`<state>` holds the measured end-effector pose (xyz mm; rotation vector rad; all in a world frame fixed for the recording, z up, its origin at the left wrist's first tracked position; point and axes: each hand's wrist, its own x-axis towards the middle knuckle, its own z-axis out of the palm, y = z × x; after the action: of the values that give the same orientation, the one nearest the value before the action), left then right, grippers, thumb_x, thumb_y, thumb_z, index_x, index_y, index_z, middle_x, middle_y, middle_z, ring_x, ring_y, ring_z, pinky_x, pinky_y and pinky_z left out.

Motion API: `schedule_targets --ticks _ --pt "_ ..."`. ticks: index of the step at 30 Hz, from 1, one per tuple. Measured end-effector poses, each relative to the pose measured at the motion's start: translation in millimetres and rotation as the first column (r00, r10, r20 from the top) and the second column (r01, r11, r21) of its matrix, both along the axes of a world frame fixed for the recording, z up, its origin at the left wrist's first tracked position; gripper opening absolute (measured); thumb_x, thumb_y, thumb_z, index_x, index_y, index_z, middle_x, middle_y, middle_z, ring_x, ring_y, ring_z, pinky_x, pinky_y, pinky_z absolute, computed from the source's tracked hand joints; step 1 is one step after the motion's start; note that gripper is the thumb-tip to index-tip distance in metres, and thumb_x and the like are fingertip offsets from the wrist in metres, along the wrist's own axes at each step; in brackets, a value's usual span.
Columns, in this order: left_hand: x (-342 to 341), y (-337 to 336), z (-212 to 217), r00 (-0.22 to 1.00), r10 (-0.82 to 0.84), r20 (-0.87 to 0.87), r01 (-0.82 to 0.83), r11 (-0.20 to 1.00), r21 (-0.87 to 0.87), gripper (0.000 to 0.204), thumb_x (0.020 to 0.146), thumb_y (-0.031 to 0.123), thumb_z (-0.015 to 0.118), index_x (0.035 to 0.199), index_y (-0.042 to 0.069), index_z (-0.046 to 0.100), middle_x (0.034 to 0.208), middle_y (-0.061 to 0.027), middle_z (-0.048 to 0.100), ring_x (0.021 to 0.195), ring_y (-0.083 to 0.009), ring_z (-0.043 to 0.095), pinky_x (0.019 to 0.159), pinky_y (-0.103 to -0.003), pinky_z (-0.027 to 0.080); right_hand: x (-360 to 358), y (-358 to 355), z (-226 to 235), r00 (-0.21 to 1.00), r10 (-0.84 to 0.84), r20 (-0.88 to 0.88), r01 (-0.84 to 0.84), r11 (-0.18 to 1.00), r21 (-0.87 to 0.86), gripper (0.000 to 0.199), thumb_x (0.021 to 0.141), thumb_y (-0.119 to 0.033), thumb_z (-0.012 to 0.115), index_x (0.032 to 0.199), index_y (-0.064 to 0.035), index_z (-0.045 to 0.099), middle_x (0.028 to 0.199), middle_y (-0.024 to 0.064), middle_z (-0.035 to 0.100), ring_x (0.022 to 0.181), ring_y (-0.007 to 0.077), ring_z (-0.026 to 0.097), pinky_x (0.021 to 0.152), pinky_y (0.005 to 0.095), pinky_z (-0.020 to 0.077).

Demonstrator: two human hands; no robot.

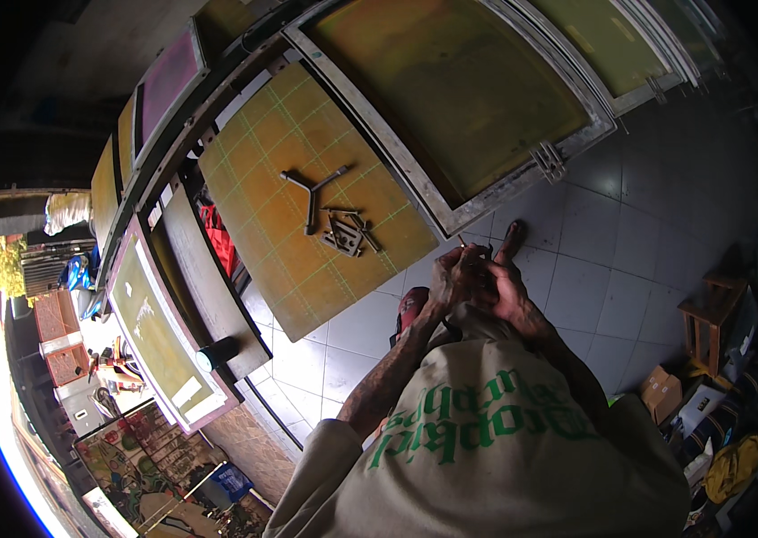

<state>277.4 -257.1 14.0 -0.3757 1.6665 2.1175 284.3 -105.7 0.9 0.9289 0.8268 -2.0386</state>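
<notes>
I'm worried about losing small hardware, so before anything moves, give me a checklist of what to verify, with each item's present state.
1. Y-shaped wrench within the board's edges: ok, lying on the gridded board.
2. Loose metal parts kept together: ok, clustered beside the wrench on the board.
3. Board free of loose items: not ok, the wrench and parts are on it.
4. Left-hand grip and right-hand grip close together: ok, just beyond the board's near corner.
5. Object between the hands identified: cannot tell, fingers hide it.
6. Hands clear of the screen frame: cannot tell, they appear close to its corner.
</notes>
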Motion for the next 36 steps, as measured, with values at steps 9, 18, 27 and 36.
schedule_targets --ticks 9,18,27,36 --pt "-1.0 3.4 2.4 0.999 0.014 0.049 -0.016 0.999 0.044 0.045 0.101 0.042 0.056 0.113 0.0 0.069 0.088 -0.0054 0.07 0.073 -0.0106 0.063 0.063 -0.027 0.05 0.8 -1.7 11.0 0.998 -0.018 0.065 0.018 1.0 0.001 0.011 0.094 -0.03 0.063 0.093 -0.0189 0.062 0.07 -0.0063 0.054 0.048 0.0083 0.045 0.044 0.0239 0.034" --pt "2.1 -3.4 0.7 0.985 -0.155 0.071 0.158 0.987 -0.04 0.045 0.103 0.042 0.052 0.114 0.001 0.07 0.097 -0.0071 0.072 0.084 -0.0119 0.062 0.074 -0.029 0.05 -2.8 -4.5 43.7 0.997 0.031 0.069 -0.036 0.996 0.077 0.033 0.088 -0.047 0.064 0.109 -0.0219 0.059 0.096 -0.0049 0.06 0.062 0.01 0.052 0.054 0.0284 0.0418" --pt "32.1 -64.6 43.8 0.997 -0.055 -0.057 0.025 0.902 -0.431 0.037 0.102 0.034 0.054 0.099 0.001 0.072 0.088 -0.0115 0.071 0.078 -0.0179 0.066 0.071 -0.033 0.051 43.7 51.7 -84.2 0.888 0.215 -0.408 -0.076 0.941 0.329 0.023 0.097 -0.027 0.049 0.101 -0.0065 0.06 0.074 0.005 0.06 0.063 0.0132 0.055 0.058 0.0273 0.0424" --pt "9.5 -164.1 42.2 0.955 0.165 -0.248 -0.289 0.309 -0.906 0.04 0.095 0.046 0.059 0.084 0.012 0.078 0.078 -0.0102 0.074 0.073 -0.0329 0.071 0.069 -0.044 0.053 25.5 65.3 -44.6 0.846 0.418 -0.331 -0.224 0.841 0.492 0.028 0.1 -0.023 0.047 0.115 -0.0085 0.065 0.074 0.0059 0.063 0.054 0.011 0.05 0.05 0.0255 0.0388"
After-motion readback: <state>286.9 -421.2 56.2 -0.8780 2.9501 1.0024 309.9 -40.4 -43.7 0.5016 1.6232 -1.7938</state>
